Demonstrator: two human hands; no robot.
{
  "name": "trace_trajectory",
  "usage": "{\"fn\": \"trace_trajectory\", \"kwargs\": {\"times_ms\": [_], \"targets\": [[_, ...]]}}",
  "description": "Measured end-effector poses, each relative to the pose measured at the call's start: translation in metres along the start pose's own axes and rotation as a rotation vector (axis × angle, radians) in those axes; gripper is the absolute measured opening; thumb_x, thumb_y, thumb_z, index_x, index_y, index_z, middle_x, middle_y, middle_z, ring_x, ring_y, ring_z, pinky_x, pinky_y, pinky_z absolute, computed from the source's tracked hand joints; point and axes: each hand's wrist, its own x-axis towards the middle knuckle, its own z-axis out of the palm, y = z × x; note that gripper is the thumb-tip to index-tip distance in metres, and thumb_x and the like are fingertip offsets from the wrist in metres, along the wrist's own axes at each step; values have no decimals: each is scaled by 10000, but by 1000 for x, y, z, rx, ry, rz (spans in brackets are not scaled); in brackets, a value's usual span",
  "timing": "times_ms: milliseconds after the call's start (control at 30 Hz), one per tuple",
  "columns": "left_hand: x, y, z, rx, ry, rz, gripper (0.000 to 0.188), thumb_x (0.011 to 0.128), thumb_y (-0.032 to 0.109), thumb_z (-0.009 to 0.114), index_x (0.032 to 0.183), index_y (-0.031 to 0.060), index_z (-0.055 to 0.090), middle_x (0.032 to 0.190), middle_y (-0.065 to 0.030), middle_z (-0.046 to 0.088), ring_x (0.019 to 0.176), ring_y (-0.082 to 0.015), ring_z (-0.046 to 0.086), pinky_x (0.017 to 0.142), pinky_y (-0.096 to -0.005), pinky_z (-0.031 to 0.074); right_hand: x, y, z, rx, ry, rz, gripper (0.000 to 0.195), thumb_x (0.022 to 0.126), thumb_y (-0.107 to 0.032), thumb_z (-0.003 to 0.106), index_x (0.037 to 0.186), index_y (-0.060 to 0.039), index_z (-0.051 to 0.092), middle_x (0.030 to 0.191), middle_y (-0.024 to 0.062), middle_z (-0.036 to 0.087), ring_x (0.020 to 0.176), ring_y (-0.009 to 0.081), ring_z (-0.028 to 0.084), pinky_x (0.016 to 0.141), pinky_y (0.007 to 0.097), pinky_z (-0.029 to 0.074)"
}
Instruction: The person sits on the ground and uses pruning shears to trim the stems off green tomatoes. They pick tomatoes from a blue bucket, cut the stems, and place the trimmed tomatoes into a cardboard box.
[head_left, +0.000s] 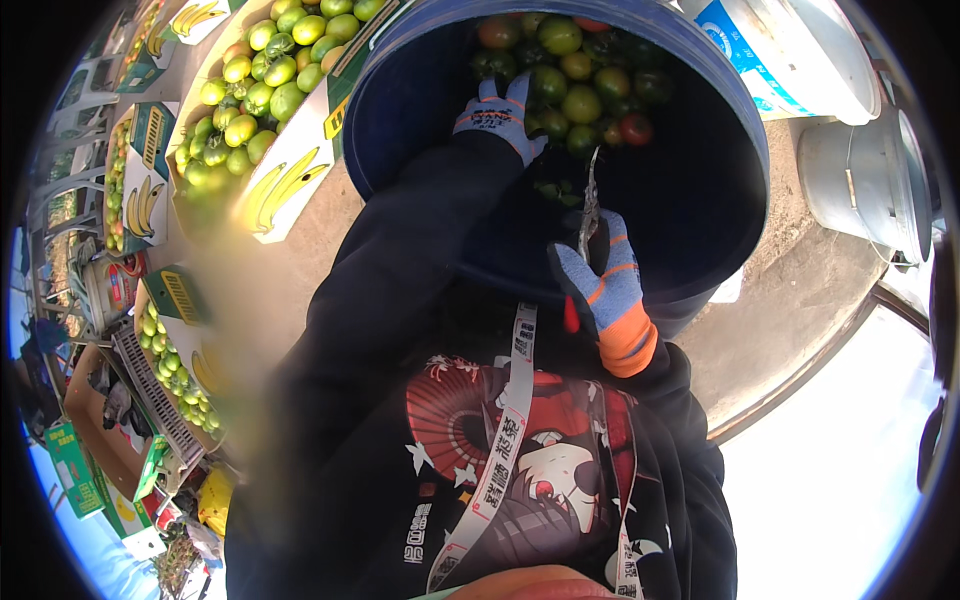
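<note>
My left hand (496, 124), in a blue-grey and orange work glove, reaches into a deep dark-blue plastic tub (559, 270). Its fingers are spread against the heap of tomatoes (581, 103), mostly green with a few red. The palm faces away, so anything under it is hidden. In a matching glove, my right hand (616, 277) grips small metal snips (590, 199) with a red handle (571, 315). The blades point up toward the tomatoes, over the near part of the tub. Some green leaves (559, 193) lie in the dark tub between the hands.
On the left, a banana carton (289, 187) is full of green tomatoes (259, 97); more filled cartons (142, 180) stand farther left. A white bucket (810, 60) and a metal pail (851, 184) stand at right. A cardboard box (105, 420) and plastic crate (157, 397) sit lower left.
</note>
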Motion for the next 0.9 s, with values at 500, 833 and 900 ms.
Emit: {"fn": "trace_trajectory", "kwargs": {"times_ms": [500, 833, 900], "targets": [[11, 13, 12, -1729, 110, 435, 709, 862, 417, 636, 1421, 123, 312, 1351, -188, 457, 1169, -311, 533, 981, -450, 465, 3, 3, -2, -124, 107, -134, 486, 806, -27, 700, 1218, 0, 445, 900, 25, 571, 818, 122, 563, 765, 242, 479], [-68, -23, 34, -2328, -118, 14, 532, 948, 458, 440, 1290, 52, 464, 1264, -149, 536, 1131, -317, 553, 954, -504, 457, 2, -17, 9, -528, 108, -305, 510, 699, -217, 761, 1100, -21, 513, 928, 160, 580, 844, 327, 582, 760, 400, 476], [-61, -22, 42, -2290, -78, 54, 588, 931, 505, 447, 1314, 59, 442, 1256, -153, 536, 1124, -323, 557, 906, -531, 486, 0, -21, 9, -713, 134, -342, 488, 685, -225, 751, 1072, -31, 524, 910, 170, 574, 834, 365, 572, 740, 425, 473]]}}
